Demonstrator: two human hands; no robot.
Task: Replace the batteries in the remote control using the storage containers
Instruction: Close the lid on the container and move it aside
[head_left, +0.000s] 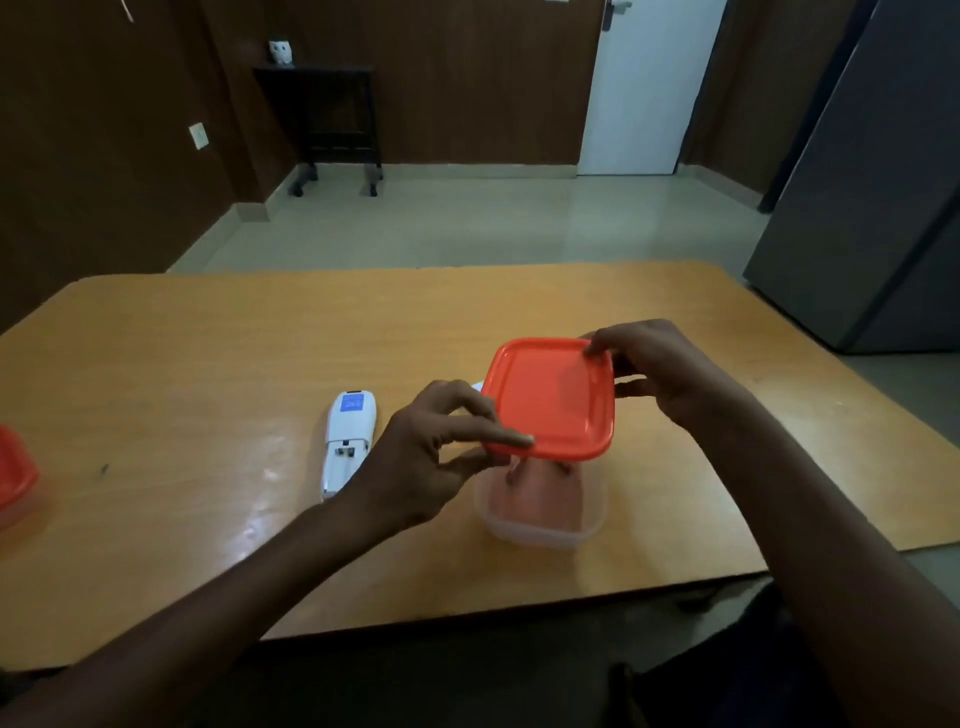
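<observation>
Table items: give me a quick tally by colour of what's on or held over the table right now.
Orange: 2, the lid held by both hands, and a lid at the table's left edge
White: 1, the remote, battery bay open
Clear: 1, the container under the held lid
Total: 4

No text, brand, number or sign could be read anywhere in the head view. The only candidate was a blue label (352, 402) on the far end of the white remote control (347, 441), which lay back side up on the table; it carried pale marks, too small and blurred to make out as letters or digits. The orange lid (551, 397) showed no print or embossing that could be resolved.
</observation>
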